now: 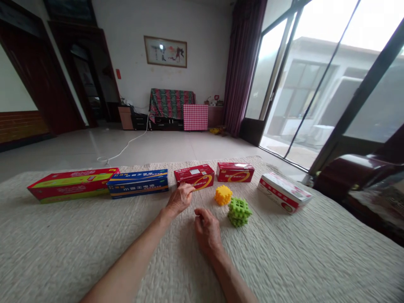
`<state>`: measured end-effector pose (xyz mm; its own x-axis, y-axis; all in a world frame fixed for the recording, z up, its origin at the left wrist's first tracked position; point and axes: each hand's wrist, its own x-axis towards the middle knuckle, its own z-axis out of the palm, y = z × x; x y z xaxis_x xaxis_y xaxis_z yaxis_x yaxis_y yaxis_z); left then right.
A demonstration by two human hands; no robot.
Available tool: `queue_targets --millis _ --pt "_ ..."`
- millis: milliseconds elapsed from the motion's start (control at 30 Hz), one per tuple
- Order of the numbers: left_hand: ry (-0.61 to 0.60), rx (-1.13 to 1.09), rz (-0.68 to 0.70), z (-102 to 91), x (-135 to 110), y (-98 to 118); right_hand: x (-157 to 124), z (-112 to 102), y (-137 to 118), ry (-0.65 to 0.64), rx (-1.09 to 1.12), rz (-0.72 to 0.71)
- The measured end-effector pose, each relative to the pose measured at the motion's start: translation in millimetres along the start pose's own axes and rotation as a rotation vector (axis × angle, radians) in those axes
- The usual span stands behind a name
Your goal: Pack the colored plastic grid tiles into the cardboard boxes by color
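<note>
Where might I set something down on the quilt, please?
Bare quilt lies left of the left forearm, nearer than the long box and blue box, and right of the right forearm, nearer than the white box. The middle is crowded by the left hand, right hand, middle red box, yellow block and green block.

on the far wall [123,42] hung a framed picture [166,51]; a purple curtain [243,71] and glass panels [309,101] stood to its right. below, a patterned cloth [168,101] was draped, a red-and-white checked cloth [195,118] overlapping its right end. left of these, a white cable [128,143] trailed over the pale floor [170,147].
</note>
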<state>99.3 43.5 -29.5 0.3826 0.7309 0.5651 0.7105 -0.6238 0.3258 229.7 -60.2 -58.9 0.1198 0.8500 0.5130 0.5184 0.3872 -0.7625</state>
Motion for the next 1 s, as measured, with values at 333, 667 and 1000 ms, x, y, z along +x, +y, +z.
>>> queue_targets --millis 333,667,1000 --pt "0.061 -0.037 -0.108 23.8 -14 -25 12 -18 -37 0.008 0.042 -0.226" --pt "0.081 -0.075 -0.122 28.4 -14 -28 178 -109 -1 -0.247 -0.809 -0.126" --pt "0.094 -0.088 -0.132 34.1 -16 -34 236 -100 57 -0.553 -1.001 -0.054"
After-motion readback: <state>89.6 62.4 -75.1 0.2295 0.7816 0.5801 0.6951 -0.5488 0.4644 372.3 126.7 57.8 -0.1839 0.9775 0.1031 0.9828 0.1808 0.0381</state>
